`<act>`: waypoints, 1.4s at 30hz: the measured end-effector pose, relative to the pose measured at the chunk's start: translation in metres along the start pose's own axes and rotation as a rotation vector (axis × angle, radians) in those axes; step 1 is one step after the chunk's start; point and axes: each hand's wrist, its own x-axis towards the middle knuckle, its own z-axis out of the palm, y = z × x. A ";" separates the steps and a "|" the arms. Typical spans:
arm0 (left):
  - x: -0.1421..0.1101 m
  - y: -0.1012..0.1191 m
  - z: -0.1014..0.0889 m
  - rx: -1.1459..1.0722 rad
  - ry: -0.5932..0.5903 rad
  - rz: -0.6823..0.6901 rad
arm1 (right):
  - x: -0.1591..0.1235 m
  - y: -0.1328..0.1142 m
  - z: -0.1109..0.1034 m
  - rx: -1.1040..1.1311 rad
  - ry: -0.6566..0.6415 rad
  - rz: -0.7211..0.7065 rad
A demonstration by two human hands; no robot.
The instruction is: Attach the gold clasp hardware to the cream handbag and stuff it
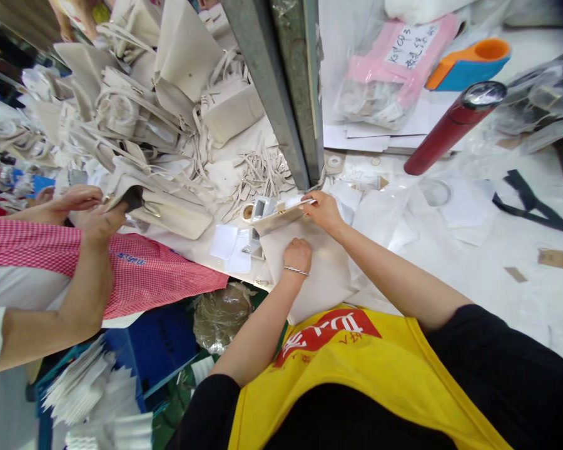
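From my distant end, I'm holding the left arm (258,337) toward one o'clock, left hand (298,255) bunching in a fist; I'm angling the right arm (394,269) toward ten, right hand (324,214) pinching at the fist's one o'clock.

Worn over the torso: sleeveless bright yellow fabric overgarment (398,362) with wide curved neckline, layered on a plain black top (342,419). Printed on the front: elongated red panel (326,330) bearing large white characters (351,323), with small reddish characters (304,359) along its edge. Arms: loose black fabric left sleeve (209,409); matching black fabric right sleeve (502,375). Left wrist: thin silver-coloured bracelet (296,270).
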 end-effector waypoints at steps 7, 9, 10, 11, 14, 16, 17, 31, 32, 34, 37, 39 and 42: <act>-0.026 -0.023 0.003 -0.036 0.073 -0.020 | -0.001 0.004 -0.001 0.014 -0.003 -0.008; -0.033 -0.026 0.000 -0.072 0.113 -0.061 | -0.001 0.005 -0.002 0.020 -0.016 0.004; -0.035 -0.027 -0.001 -0.094 0.141 -0.063 | -0.002 0.005 -0.002 0.031 -0.023 0.017; -0.037 -0.027 -0.002 -0.115 0.168 -0.056 | -0.002 0.005 -0.002 0.046 -0.029 0.031; -0.041 -0.024 -0.004 -0.135 0.192 0.014 | -0.004 0.003 -0.003 0.090 -0.042 0.066; -0.044 -0.021 -0.003 -0.112 0.166 0.053 | -0.006 0.001 -0.004 0.103 -0.046 0.076; -0.045 -0.020 -0.002 -0.101 0.154 0.070 | -0.007 0.001 -0.005 0.107 -0.049 0.079; -0.055 -0.010 0.010 -0.114 0.106 0.114 | -0.009 0.004 -0.005 0.123 -0.056 0.120; -0.055 -0.009 0.010 -0.110 0.106 0.119 | -0.009 0.004 -0.005 0.126 -0.055 0.119; -0.056 -0.009 0.010 -0.101 0.111 0.118 | -0.009 0.004 -0.005 0.125 -0.053 0.118; -0.054 -0.010 0.010 -0.100 0.128 0.093 | -0.010 0.005 -0.006 0.117 -0.057 0.116; -0.051 -0.011 0.010 -0.095 0.133 0.076 | -0.010 0.005 -0.006 0.115 -0.059 0.111; -0.048 -0.011 0.011 -0.072 0.114 0.090 | -0.012 0.004 -0.006 0.115 -0.052 0.108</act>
